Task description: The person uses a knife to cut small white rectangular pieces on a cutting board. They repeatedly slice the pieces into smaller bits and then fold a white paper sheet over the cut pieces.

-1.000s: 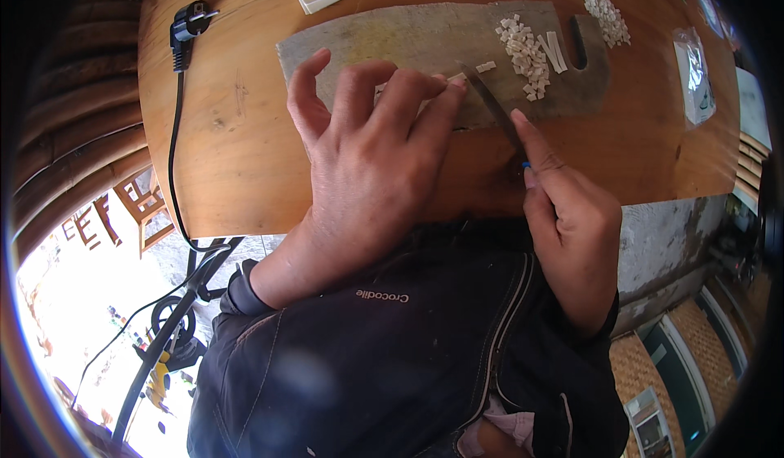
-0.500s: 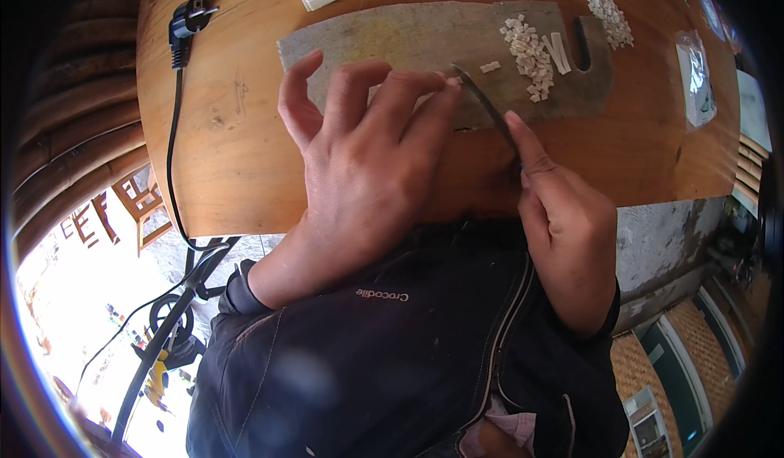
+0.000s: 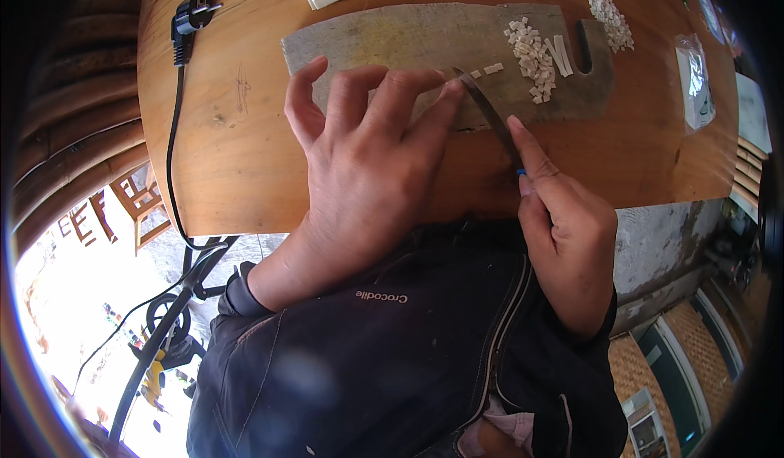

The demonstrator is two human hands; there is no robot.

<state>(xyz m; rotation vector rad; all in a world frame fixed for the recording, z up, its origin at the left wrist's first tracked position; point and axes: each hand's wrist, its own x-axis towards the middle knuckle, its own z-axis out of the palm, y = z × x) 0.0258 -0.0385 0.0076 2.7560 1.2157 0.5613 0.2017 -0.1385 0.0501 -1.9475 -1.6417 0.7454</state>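
The right hand (image 3: pixel 563 229) grips one knife (image 3: pixel 488 115); the left hand (image 3: pixel 367 172) presses flat on one cutting board (image 3: pixel 392 37), two piles of white pieces (image 3: pixel 532 54) beyond.

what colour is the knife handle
Blue, just a sliver of the knife handle showing in the right hand; head view.

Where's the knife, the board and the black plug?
knife (image 3: pixel 487 108), head view, middle of the blade
board (image 3: pixel 392 37), head view, bare grey top
black plug (image 3: pixel 191 19), head view, plug body
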